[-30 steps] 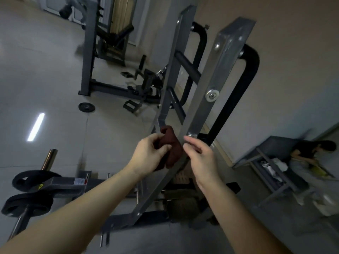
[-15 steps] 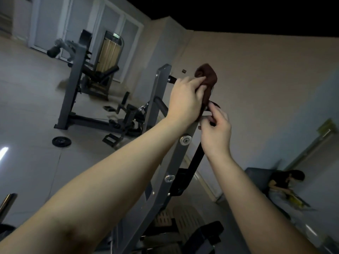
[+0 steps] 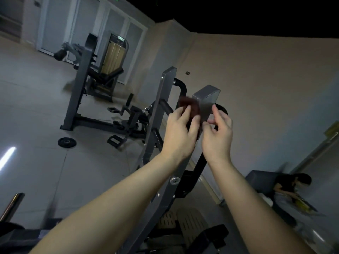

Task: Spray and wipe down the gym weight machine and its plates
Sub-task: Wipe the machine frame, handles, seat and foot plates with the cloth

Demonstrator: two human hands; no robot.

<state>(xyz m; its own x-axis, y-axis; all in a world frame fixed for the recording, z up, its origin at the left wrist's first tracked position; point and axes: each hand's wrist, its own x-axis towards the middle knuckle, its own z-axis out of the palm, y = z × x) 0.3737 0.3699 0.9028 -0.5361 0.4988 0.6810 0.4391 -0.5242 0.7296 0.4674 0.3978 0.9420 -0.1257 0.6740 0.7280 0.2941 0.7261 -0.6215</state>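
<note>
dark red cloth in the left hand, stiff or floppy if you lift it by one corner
Probably floppy: the dark red cloth is bunched into soft folds where the left hand grips it. Likely light, since fingers alone hold it up beside the grey upright. Its edge is blurred, so how slippery it is stays unclear.

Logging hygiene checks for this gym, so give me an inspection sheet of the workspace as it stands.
Surface: grey upright beam of the machine, bare metal.
Job's things: dark red cloth against the beam's top left side; no spray bottle seen.
Clutter: loose weight plate on the floor.
Hands: left hand grips the cloth; right hand curled beside the beam, grasp unclear.
Cables: nothing seen.
Surroundings: another machine behind; a person crouching at far right.
</note>
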